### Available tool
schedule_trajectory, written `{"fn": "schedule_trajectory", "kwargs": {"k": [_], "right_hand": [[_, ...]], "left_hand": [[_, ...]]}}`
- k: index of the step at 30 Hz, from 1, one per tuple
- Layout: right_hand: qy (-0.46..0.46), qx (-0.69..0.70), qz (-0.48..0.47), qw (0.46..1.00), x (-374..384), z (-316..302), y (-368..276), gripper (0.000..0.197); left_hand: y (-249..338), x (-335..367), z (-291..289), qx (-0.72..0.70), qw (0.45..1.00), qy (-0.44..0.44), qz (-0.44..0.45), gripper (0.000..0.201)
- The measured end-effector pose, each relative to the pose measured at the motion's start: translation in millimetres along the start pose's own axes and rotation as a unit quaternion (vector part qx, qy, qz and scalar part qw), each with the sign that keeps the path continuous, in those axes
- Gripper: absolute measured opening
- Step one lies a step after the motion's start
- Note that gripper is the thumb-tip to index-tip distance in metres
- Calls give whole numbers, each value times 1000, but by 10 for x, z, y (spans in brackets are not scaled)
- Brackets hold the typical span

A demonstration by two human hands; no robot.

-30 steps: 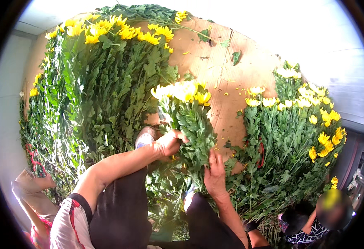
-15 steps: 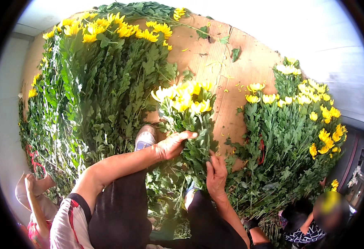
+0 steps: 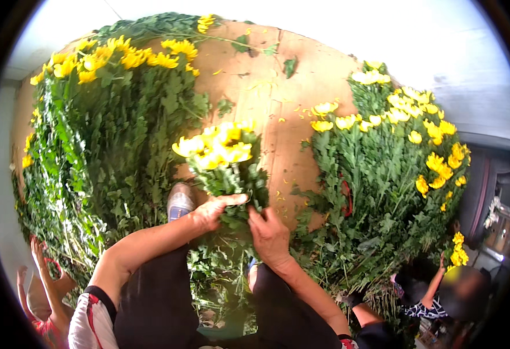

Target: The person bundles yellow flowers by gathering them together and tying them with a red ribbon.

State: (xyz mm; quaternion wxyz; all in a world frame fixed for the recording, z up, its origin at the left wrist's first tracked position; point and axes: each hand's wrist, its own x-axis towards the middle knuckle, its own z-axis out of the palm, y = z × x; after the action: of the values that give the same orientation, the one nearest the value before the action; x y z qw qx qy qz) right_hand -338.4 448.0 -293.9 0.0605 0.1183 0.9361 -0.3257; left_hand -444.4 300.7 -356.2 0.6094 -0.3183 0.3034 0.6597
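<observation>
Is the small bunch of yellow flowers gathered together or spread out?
Gathered: both hands, left and right, clasp the bunch at its stems.

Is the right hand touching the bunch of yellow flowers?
Touching: the head view shows the right hand closed on the stems of the bunch of yellow flowers.

bright daylight, heavy fisheye

top was blown out white, edges curved into a black rim, centre stayed sharp.

Yellow-headed, green-leaved flower bunch (image 3: 223, 160) against brown cardboard sheet (image 3: 266, 99)
</observation>
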Motion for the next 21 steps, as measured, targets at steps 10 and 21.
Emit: {"fn": "schedule_trajectory", "kwargs": {"k": [10,21], "right_hand": [[34,-241,185,952,-43,-493,2151,47],[-8,79,-5,997,-285,-104,254,43]], "left_hand": [[71,158,38,22,999,-27,-26,52],[148,-64,61,-67,993,-101,10,47]]}}
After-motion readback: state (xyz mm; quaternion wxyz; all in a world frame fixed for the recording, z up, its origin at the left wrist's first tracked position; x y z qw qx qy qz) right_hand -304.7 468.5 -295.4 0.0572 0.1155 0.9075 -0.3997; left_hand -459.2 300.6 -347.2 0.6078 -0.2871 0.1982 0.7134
